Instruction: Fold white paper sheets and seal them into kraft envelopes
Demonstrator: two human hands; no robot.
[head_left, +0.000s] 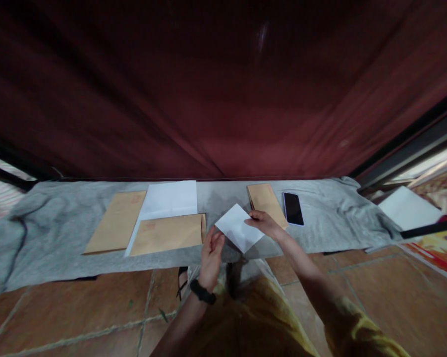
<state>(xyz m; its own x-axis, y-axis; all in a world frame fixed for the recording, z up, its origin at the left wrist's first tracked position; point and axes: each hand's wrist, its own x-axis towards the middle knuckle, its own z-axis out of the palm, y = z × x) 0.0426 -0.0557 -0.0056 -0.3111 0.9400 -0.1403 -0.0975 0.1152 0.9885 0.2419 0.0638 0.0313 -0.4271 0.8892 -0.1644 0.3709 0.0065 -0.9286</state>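
Observation:
A small piece of white paper (pixel 239 229), seemingly folded, is held tilted like a diamond above the front of the grey cloth. My right hand (pixel 265 222) pinches its upper right edge, thumb on top. At the paper's left corner, my left hand (pixel 210 250) has its fingers curled against the edge. Left of it lies a brown envelope (pixel 167 233) with its open end facing my left hand, partly covering larger white sheets (pixel 173 197). Another brown envelope (pixel 115 220) lies farther left. Behind my right hand sits a small stack of brown envelopes (pixel 266 198).
A phone (pixel 293 208) lies to the right on the grey cloth (pixel 331 213). A dark red curtain-like sheet (pixel 223 99) hangs behind. Farther right are a white sheet (pixel 409 207) and a colourful printed sheet (pixel 437 250). Tiled floor (pixel 108 307) shows below.

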